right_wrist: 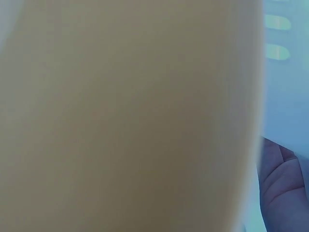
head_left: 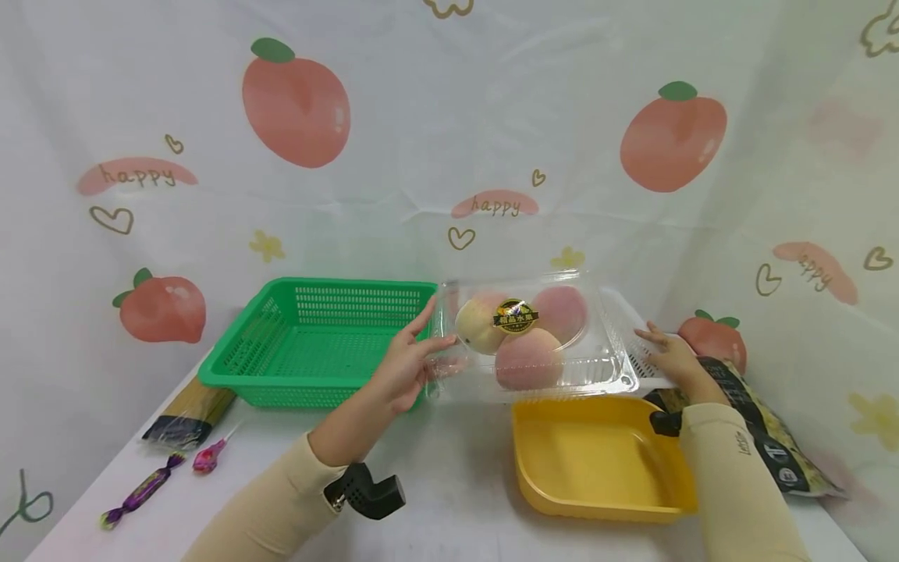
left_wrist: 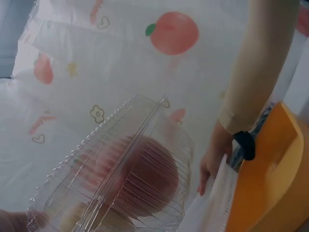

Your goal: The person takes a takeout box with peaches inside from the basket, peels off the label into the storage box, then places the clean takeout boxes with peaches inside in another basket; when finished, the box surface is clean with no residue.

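Note:
At the centre of the head view, my left hand [head_left: 400, 373] grips the left end of a clear plastic box [head_left: 597, 367], thumb and fingers around its edge. Several peaches [head_left: 528, 361] and a black-and-gold label show through it. The box is tilted and raised, partly in front of a white basket [head_left: 621, 311]. My right hand [head_left: 676, 363] holds that basket by its right side. In the left wrist view the box [left_wrist: 137, 118] is close up, and my right hand [left_wrist: 216, 154] is at the white basket [left_wrist: 219, 198]. Part of my right hand [right_wrist: 285, 193] shows in the right wrist view.
A green basket [head_left: 281, 382] stands at the left, a yellow tub [head_left: 597, 509] in front of the white basket. At far left lie a packet of sticks or noodles [head_left: 190, 406], a purple-wrapped candy [head_left: 143, 490] and a pink lollipop [head_left: 208, 457]. A black-and-yellow bag [head_left: 772, 437] lies far right.

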The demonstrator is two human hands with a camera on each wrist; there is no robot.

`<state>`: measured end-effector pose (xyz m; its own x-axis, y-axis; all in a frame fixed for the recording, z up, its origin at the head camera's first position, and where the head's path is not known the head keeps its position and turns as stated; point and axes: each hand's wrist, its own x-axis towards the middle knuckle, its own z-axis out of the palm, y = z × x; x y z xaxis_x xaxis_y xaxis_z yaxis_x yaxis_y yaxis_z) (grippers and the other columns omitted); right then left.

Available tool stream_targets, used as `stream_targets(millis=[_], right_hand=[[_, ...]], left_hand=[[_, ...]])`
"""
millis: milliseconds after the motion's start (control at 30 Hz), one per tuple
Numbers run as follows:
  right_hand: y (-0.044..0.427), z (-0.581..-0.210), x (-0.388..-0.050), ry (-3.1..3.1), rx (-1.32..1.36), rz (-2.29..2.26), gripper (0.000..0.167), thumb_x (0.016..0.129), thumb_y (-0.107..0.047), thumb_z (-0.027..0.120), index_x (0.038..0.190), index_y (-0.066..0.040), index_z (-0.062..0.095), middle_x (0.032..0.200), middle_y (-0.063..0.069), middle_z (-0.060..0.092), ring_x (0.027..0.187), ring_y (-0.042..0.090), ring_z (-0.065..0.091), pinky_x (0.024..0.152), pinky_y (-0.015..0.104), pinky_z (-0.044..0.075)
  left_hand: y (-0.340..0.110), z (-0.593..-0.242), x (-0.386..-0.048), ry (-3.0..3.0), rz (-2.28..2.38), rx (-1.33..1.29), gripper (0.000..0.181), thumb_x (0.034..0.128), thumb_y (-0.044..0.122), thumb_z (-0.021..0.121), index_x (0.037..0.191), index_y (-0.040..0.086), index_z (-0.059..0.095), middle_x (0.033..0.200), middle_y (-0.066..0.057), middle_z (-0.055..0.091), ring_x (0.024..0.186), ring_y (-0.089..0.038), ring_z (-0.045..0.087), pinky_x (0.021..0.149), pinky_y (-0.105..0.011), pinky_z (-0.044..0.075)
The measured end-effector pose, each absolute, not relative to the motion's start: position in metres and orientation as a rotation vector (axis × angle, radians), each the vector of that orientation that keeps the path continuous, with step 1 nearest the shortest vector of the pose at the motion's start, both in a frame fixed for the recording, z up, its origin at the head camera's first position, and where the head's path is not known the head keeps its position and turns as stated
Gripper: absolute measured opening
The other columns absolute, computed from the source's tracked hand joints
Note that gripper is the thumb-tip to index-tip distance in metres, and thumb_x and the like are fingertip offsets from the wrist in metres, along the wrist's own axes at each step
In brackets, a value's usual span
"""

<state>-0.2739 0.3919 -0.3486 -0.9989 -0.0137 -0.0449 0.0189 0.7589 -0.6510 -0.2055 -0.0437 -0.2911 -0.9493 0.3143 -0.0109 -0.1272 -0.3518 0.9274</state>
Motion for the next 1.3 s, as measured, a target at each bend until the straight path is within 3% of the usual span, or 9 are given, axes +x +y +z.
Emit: stream_targets(millis=[100,233,333,467,600,833,1000,1300], right_hand=[[0.392,-0.350,-0.275,2.920,0.029,-1.049,0.056,0.090,-0.005,0.050,0.141,0.003,0.028,0.153,0.021,-0.001,0.135,0.056,0.005,0.100,0.056,0.037],[0.393,-0.351,-0.277,2.915,0.045,-1.058,0.056,0.091,-0.005,0.050,0.141,0.003,0.027,0.153,0.020,-0.002,0.135,0.055,0.004,0.102,0.058,0.034],[0.395,-0.351,-0.277,2.904,0.051,-1.060,0.056,0.090,-0.005,0.050,0.141,0.003,0.027,0.153,0.019,-0.003,0.135,0.055,0.004,0.101,0.057,0.035],[0.394,-0.351,-0.276,2.888,0.049,-1.063,0.056,0.091,-0.006,0.049,0.142,0.002,0.026,0.153,0.018,-0.004,0.135,0.055,0.003,0.100,0.056,0.038],[0.393,-0.352,-0.276,2.872,0.061,-1.079,0.056,0.092,-0.007,0.050,0.142,0.001,0.026,0.154,0.016,-0.006,0.136,0.054,0.001,0.104,0.060,0.030],[0.391,-0.350,-0.276,2.877,0.069,-1.099,0.057,0.091,-0.005,0.051,0.142,0.003,0.026,0.154,0.016,-0.005,0.137,0.052,-0.001,0.107,0.063,0.019],[0.391,-0.350,-0.276,2.864,0.074,-1.115,0.057,0.092,-0.004,0.050,0.142,0.002,0.025,0.154,0.015,-0.006,0.137,0.051,-0.002,0.107,0.064,0.016],[0.391,-0.350,-0.275,2.877,0.068,-1.096,0.057,0.092,-0.006,0.050,0.143,0.002,0.025,0.154,0.017,-0.005,0.136,0.053,0.002,0.102,0.059,0.032]], left_hand=[[-0.054,-0.293,-0.195,1.607,2.361,0.267,0.073,0.0931,-0.001,0.049,0.148,0.035,0.017,0.153,-0.016,0.022,0.070,-0.013,0.070,0.071,-0.026,0.057],[-0.067,-0.297,-0.179,1.626,2.342,0.247,0.072,0.0935,0.001,0.049,0.147,0.038,0.020,0.137,-0.019,0.045,0.072,-0.014,0.071,0.074,-0.028,0.057],[-0.076,-0.301,-0.164,1.642,2.321,0.250,0.071,0.0937,0.003,0.050,0.147,0.040,0.020,0.131,-0.019,0.051,0.074,-0.014,0.071,0.077,-0.029,0.057],[-0.089,-0.306,-0.144,1.638,2.289,0.281,0.071,0.0934,0.007,0.052,0.147,0.040,0.018,0.139,-0.024,0.043,0.077,-0.012,0.071,0.079,-0.028,0.056],[-0.101,-0.312,-0.128,1.643,2.251,0.284,0.074,0.0926,0.011,0.055,0.148,0.038,0.015,0.144,-0.027,0.036,0.081,-0.012,0.071,0.081,-0.029,0.055],[-0.124,-0.326,-0.109,1.712,2.181,0.285,0.075,0.0935,0.014,0.055,0.149,0.036,0.011,0.136,-0.016,0.050,0.085,-0.013,0.070,0.082,-0.030,0.055],[-0.137,-0.344,-0.100,1.674,2.166,0.286,0.074,0.0953,0.014,0.052,0.149,0.037,0.006,0.139,-0.018,0.046,0.086,-0.014,0.070,0.082,-0.031,0.055],[-0.154,-0.371,-0.096,1.598,2.170,0.286,0.075,0.0968,0.012,0.048,0.150,0.031,-0.001,0.137,-0.015,0.048,0.094,-0.025,0.068,0.084,-0.036,0.054]])
